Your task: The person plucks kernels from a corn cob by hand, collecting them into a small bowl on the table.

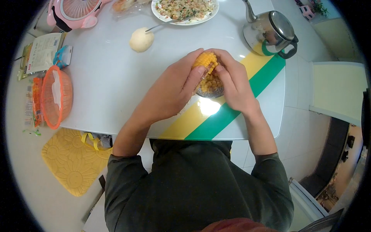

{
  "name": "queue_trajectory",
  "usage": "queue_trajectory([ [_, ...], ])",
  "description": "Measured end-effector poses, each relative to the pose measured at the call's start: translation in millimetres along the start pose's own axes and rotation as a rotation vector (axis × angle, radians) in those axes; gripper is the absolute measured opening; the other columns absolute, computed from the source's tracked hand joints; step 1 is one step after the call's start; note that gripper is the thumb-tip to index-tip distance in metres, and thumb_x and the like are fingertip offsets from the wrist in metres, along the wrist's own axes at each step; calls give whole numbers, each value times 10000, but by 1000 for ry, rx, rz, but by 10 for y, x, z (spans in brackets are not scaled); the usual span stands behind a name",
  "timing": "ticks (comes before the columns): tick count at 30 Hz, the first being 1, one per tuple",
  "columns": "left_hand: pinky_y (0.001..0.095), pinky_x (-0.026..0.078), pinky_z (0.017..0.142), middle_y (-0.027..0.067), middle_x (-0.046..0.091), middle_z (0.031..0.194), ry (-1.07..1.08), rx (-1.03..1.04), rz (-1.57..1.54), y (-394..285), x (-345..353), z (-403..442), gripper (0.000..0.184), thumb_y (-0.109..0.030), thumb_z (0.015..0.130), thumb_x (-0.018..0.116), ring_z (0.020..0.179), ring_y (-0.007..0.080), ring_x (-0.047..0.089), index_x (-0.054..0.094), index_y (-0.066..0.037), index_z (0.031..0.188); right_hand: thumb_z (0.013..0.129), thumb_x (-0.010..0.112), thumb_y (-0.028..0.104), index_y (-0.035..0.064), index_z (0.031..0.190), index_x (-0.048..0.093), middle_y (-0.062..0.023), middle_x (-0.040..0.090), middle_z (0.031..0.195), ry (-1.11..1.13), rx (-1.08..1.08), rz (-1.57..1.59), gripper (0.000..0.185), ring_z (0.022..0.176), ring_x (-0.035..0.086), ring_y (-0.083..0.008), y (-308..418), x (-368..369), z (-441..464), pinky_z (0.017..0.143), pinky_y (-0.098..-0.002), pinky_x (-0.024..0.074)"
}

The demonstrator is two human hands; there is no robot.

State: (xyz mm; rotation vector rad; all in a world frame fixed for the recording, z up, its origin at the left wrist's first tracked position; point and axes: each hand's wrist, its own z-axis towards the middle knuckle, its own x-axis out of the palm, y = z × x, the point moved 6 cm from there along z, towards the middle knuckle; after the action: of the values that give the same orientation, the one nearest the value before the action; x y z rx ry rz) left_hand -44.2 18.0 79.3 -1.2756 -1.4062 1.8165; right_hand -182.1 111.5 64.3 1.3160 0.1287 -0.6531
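A partly stripped yellow corn cob (205, 59) is held between my two hands over the table. My left hand (178, 83) wraps round the cob from the left, its thumb lying along the bared side. From the right, my right hand (235, 81) closes on the same cob, with the thumb pressed at the edge of the kernel rows. Directly beneath is a small metal bowl (215, 94) holding loose corn kernels (211, 82). My hands hide part of the bowl and the lower end of the cob.
A steamed bun (141, 40) and a plate (190, 23) of fried rice with a utensil lie beyond my hands. At the right stands a steel kettle (266, 33). An orange basket (58, 96), packets (44, 52) and a pink fan (77, 11) are at the left.
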Motion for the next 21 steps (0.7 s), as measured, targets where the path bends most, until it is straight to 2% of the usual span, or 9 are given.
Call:
queue_trajectory([
  [1,411,475,1106,293,662,1362,14,-26,4,17,-5,-2,467,-199,1154,449,1271,393,655,468,49,1550,1039,495,89,-49,1352,559,-300,700,1036,2,6,34,348,966,690,-465,3,-1,0,875,-459,545],
  [3,403,472,1112,288,660,1375,-8,-19,32,43,-7,-6,468,-197,1155,447,1284,380,652,466,49,1554,1062,499,116,-52,1354,566,-289,704,1069,3,19,101,343,984,690,-451,25,6,-10,893,-441,541],
  [6,395,467,1120,278,661,1383,-26,1,46,83,14,-10,467,-193,1155,448,1293,362,650,467,51,1554,1103,486,159,-50,1355,561,-275,712,1072,46,152,99,336,981,698,-433,53,26,6,887,-444,542],
  [12,387,462,1129,255,666,1381,-31,-12,46,100,7,-12,457,-185,1157,450,1298,325,646,478,51,1547,1126,461,165,-53,1355,557,-254,711,1039,-3,83,61,330,944,705,-375,-7,29,-5,880,-427,540],
  [15,381,465,1124,246,668,1380,-27,-17,34,106,3,-9,456,-187,1158,449,1292,313,647,479,47,1548,1124,466,166,-55,1346,558,-235,698,1000,64,177,126,326,895,687,-335,-25,14,-16,853,-407,538],
  [18,376,469,1119,238,670,1376,-18,-27,7,85,7,-3,458,-192,1159,448,1283,304,649,478,42,1552,1122,482,169,-55,1339,560,-214,688,961,1,51,233,321,853,668,-300,-78,37,-15,824,-391,534],
  [21,375,472,1115,233,672,1373,-11,-42,2,89,14,-10,460,-195,1161,445,1276,296,649,476,39,1555,1118,506,183,-51,1332,560,-210,693,948,30,121,174,321,848,676,-306,-45,42,-9,804,-397,533],
])
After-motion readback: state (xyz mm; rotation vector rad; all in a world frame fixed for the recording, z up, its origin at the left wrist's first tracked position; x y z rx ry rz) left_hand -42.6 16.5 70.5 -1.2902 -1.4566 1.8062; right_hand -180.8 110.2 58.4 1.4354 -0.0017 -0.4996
